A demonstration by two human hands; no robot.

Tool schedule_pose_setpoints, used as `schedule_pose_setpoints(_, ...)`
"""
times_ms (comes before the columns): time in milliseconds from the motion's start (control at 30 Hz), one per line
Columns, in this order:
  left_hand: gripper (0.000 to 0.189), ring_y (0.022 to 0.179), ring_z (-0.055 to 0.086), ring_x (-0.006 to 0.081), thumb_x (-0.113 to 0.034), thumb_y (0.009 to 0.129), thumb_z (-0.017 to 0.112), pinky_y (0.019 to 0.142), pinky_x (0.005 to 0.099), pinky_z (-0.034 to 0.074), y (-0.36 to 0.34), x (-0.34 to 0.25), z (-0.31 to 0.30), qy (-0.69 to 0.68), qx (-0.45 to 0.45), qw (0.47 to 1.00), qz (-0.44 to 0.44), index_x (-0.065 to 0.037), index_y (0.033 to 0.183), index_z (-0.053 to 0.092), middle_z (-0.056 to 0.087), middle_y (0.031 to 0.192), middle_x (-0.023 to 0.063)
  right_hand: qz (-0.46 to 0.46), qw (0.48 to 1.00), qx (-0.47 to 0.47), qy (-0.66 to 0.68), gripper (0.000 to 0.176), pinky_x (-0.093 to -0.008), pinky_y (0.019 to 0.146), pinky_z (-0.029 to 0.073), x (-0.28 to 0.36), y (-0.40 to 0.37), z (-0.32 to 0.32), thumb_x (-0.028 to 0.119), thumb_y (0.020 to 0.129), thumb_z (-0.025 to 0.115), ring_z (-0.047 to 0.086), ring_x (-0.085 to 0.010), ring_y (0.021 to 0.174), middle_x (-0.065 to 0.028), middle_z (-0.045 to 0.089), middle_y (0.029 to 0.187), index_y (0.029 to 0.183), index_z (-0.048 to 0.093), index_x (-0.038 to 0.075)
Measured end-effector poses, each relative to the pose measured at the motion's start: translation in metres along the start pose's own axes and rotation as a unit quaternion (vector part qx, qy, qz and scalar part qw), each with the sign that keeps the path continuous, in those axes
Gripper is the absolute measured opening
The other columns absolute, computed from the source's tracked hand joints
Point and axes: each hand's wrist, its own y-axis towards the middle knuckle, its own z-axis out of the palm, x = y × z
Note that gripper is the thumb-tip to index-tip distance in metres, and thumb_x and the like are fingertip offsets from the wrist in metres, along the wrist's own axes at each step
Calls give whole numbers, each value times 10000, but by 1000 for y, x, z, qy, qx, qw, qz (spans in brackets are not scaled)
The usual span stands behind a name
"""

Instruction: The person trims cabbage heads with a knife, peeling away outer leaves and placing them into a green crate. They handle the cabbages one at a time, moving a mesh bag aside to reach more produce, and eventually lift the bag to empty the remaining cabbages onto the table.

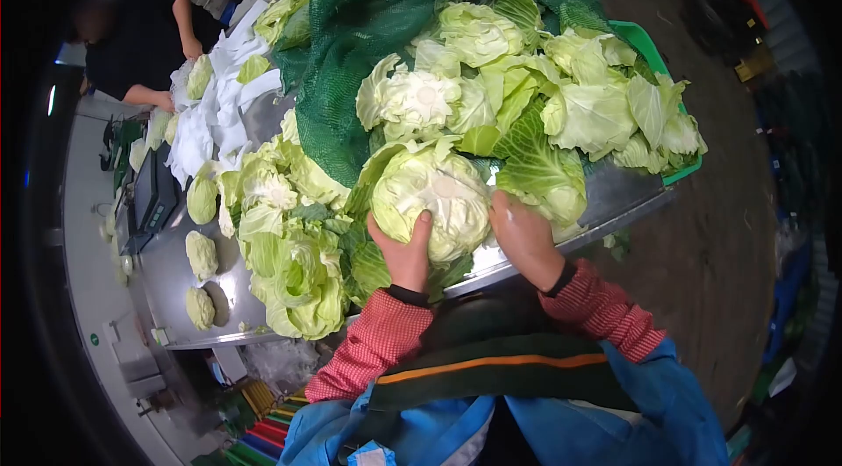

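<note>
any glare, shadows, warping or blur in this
Head view: wide-angle warping, with black corners; head view: glare on the steel table beside the right hand, and shadows next to the small cabbages at left; head view: the cabbage in the left hand looks fairly sharp, while the co-worker's head is blurred.

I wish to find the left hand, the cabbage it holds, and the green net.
Left hand (pixel 404 257): head view, back of the hand.
Cabbage (pixel 431 200): head view, beside its pale stem end.
Green net (pixel 349 67): head view, its draped mesh.
</note>
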Motion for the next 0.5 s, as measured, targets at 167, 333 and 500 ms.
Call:
schedule_pose_setpoints(167,989,1224,455,254,-160,787,807,1042,350,383,5,-2,2,13,10,1000,15,29,1475,122,405,1381,207,108,983,55,140,200,-481,562,489,-15,9,-3,230,941,546,628,-397,652,-213,633,757,974,529,33)
schedule_pose_setpoints(333,977,1222,462,255,-145,782,804,1042,353,386,8,-5,-2,-9,24,1000,1,22,1474,135,414,1377,202,96,954,84,271,298,-540,601,466,-24,26,-7,301,938,568,601,-456,672,-249,631,791,1026,527,18)
schedule_pose_setpoints(500,993,1222,464,262,-138,776,807,1047,359,384,11,-6,-6,13,48,999,4,20,1480,124,411,1379,202,2,998,-5,70,359,-440,579,503,11,58,-28,278,895,633,643,-373,677,-201,629,785,1144,535,39)
